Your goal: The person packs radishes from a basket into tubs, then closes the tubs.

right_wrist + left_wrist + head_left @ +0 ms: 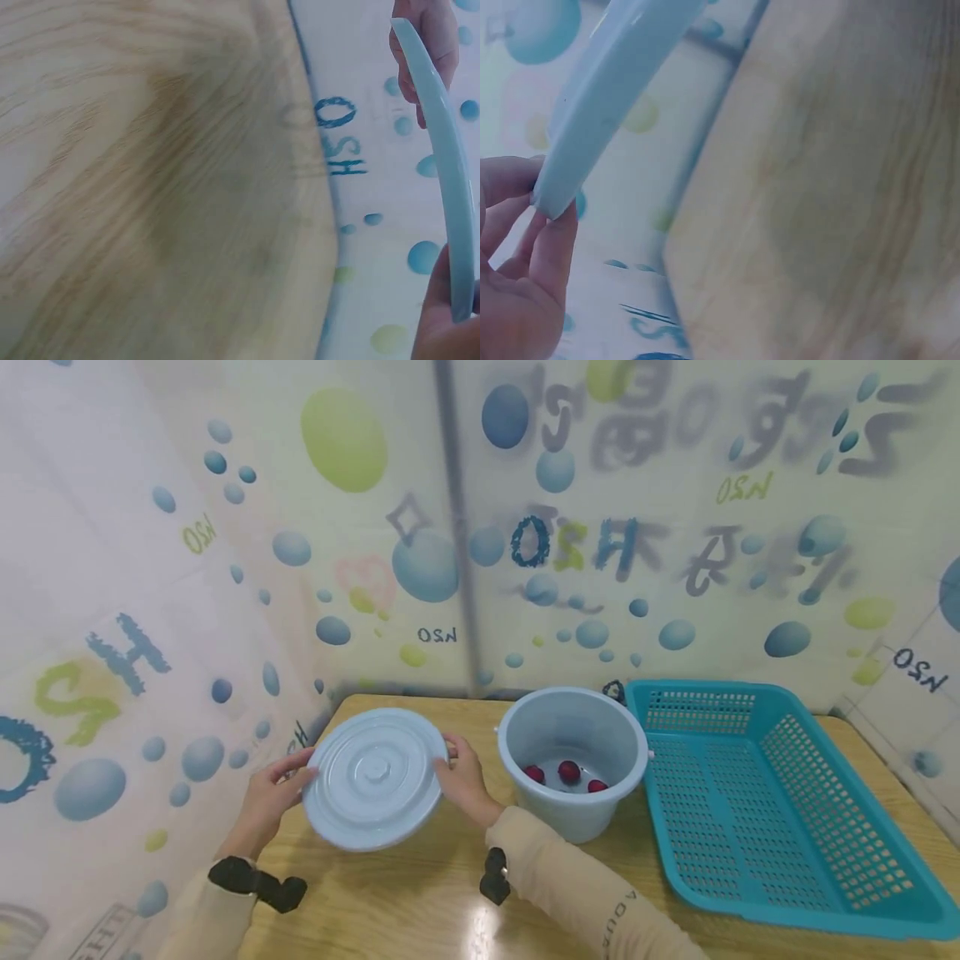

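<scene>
A round light-blue lid with a small centre knob is held up above the left part of the table, its top face toward the head camera. My left hand pinches its left rim; the left wrist view shows thumb and fingers on either side of the lid's edge. On the opposite rim my right hand pinches with thumb and fingers. Just right of that hand stands a light-blue bucket without a cover. Inside it lie dark red round fruits, three of them visible.
A teal perforated plastic basket sits right of the bucket, close beside it. All stand on a wooden table. Curtains or sheets printed with bubbles and letters hang behind the table and at its left.
</scene>
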The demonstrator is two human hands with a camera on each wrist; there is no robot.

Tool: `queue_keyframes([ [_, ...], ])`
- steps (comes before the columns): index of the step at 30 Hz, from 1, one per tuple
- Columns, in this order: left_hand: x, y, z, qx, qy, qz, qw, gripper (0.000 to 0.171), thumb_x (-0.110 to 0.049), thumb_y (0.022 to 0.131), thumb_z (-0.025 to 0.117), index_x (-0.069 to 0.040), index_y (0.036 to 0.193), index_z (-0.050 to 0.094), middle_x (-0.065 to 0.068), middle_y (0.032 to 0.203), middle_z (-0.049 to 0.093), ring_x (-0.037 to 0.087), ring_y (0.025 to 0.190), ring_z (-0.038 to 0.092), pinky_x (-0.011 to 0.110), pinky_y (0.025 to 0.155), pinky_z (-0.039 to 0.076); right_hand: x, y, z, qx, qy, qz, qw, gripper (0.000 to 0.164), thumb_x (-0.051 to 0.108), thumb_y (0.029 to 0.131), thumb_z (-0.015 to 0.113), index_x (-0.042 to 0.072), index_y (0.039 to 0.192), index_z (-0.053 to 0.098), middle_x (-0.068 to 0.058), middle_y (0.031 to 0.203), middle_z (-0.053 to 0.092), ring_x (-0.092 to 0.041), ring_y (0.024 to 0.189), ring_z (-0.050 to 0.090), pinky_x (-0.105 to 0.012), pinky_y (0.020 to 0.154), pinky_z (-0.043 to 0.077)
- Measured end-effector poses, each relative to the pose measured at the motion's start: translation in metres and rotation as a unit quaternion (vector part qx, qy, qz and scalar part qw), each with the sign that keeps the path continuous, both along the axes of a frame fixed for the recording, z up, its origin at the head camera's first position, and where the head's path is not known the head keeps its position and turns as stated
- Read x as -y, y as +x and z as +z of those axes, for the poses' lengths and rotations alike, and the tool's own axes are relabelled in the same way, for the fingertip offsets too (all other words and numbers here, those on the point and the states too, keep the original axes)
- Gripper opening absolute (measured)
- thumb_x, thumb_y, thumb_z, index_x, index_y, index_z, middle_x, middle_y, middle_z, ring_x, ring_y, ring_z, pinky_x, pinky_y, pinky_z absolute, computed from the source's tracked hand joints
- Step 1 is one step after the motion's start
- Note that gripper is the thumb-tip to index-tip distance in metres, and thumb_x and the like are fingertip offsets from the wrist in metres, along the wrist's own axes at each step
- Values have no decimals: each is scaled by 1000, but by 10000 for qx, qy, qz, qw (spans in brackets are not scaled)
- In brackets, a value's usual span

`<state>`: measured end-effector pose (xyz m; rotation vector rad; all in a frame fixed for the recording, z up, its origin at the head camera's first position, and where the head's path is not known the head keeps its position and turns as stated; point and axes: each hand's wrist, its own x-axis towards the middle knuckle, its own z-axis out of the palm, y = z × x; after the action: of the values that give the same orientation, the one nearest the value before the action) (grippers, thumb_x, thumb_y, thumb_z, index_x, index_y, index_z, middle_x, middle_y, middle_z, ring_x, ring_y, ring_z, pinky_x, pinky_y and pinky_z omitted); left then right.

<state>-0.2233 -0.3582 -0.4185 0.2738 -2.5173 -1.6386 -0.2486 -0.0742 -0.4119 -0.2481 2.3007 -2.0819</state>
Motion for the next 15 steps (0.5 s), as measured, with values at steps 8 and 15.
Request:
queue_keyframes([
  [8, 7, -5, 32, -293, -108, -158, 9994, 52, -35, 84, 59, -13, 129, 47, 15, 127, 45, 6, 86, 58, 23, 67, 51, -5, 2, 37, 185, -432, 115, 9988, 44, 6, 85, 52, 3, 128, 42, -11, 95, 51, -17, 75, 56, -26, 64, 49],
  [15, -39, 14, 87, -35, -203, -186, 9996, 60, -42, 86, 52, -10, 135, 37, 16, 134, 38, -4, 88, 53, 21, 74, 48, -26, 3, 68, 267, -358, 257, 9987, 46, 12, 87, 52, 10, 132, 39, -11, 104, 50, -20, 85, 58, -28, 68, 49],
])
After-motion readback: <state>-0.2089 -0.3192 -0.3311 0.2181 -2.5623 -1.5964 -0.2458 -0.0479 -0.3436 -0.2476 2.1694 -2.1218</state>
